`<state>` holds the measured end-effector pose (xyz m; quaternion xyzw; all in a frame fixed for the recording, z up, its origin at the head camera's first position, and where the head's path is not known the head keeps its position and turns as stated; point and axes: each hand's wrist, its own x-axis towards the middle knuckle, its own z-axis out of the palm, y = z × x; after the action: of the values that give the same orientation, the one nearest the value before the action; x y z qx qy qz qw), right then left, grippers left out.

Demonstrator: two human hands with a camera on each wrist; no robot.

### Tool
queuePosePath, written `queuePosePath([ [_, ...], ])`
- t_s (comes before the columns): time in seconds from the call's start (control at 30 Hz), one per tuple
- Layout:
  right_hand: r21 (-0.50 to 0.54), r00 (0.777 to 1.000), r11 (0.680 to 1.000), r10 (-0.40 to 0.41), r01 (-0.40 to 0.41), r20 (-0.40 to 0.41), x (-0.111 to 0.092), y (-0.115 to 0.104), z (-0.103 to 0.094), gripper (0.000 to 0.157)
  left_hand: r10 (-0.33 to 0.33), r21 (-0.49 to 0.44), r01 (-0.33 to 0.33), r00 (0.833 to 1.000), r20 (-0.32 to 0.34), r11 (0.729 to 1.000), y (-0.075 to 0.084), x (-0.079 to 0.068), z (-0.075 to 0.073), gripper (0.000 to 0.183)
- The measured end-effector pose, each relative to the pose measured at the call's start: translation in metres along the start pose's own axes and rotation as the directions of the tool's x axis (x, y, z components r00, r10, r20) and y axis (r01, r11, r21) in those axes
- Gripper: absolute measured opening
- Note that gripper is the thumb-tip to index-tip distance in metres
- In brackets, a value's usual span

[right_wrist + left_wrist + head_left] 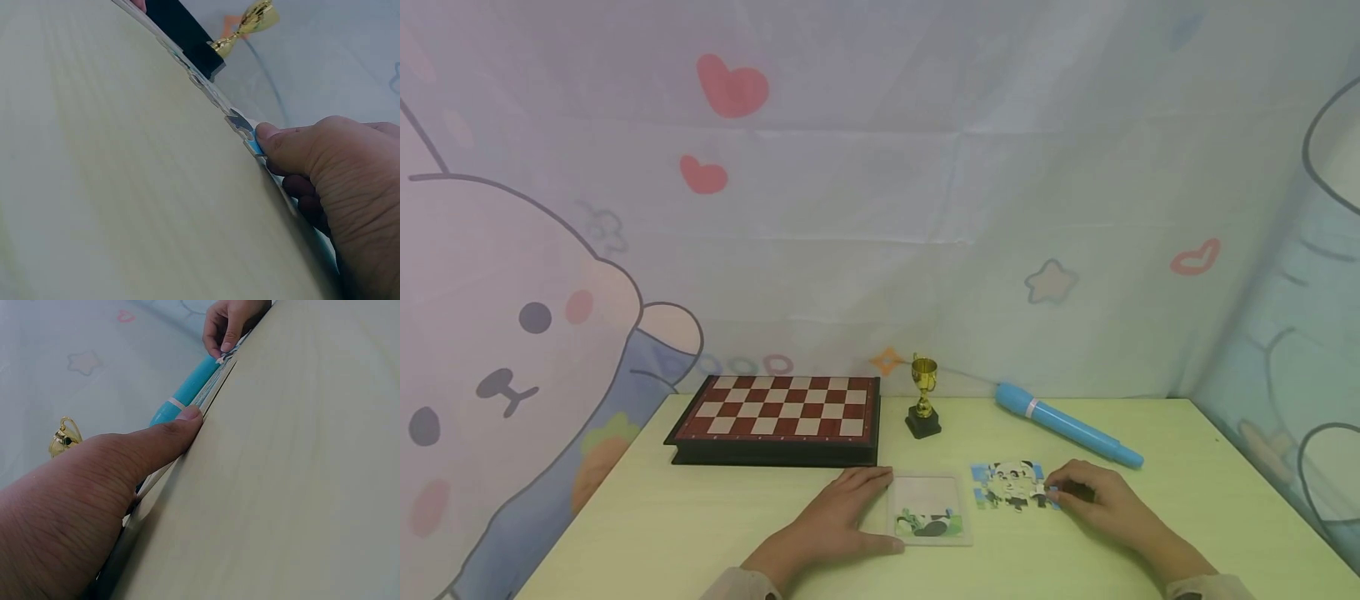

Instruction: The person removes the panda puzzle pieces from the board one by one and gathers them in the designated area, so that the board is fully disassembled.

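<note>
A shallow puzzle tray [925, 487] lies flat, its lower part filled with panda-picture pieces and its upper part bare. My left hand [842, 521] rests along the tray's left side, fingers stretched to the top corner and thumb [187, 415] at the bottom corner. To the tray's right are loosely grouped jigsaw pieces [1011, 479] with a panda face on blue and green. At their right edge my right hand [1105, 504] pinches a puzzle piece [253, 144] with blue on it between thumb and fingers, low by the tabletop; the hand partly covers that piece.
A red-and-white chessboard box [778, 408] stands at the back left. Beside it is a small gold trophy cup [923, 392] on a black base. A thick blue pen-shaped object [1067, 425] lies behind the pieces. A printed cloth [880, 208] hangs behind the table.
</note>
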<state>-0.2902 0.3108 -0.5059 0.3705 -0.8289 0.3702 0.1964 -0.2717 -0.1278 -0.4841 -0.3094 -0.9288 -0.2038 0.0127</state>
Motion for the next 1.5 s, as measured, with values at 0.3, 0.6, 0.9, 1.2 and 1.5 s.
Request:
queuePosePath([
  [0.3,-0.032,0.999,0.999,0.037,-0.036,0.027,0.0,0.003,0.001,0.021,0.012,0.002,-0.012,1.0,-0.008,1.0,0.001,0.0,0.0,0.099],
  [0.6,-0.032,0.999,0.999,0.038,-0.037,0.019,0.001,0.001,0.001,0.021,0.011,0.001,-0.011,1.0,-0.003,1.0,0.002,0.001,-0.001,0.099],
  [0.9,-0.069,0.999,0.998,0.012,-0.015,-0.046,0.004,-0.006,0.002,0.024,0.018,0.007,-0.018,1.0,-0.01,1.0,0.0,0.001,0.001,0.099],
  [1.2,-0.229,0.998,0.972,-0.06,0.059,0.004,0.016,-0.033,0.021,0.038,0.016,0.012,-0.016,1.0,-0.002,1.0,0.001,0.0,0.0,0.099],
  [1.5,-0.293,0.984,0.94,-0.167,0.177,0.059,0.04,-0.064,0.064,0.037,0.003,-0.003,-0.003,1.0,-0.008,1.0,0.001,0.001,0.0,0.099],
])
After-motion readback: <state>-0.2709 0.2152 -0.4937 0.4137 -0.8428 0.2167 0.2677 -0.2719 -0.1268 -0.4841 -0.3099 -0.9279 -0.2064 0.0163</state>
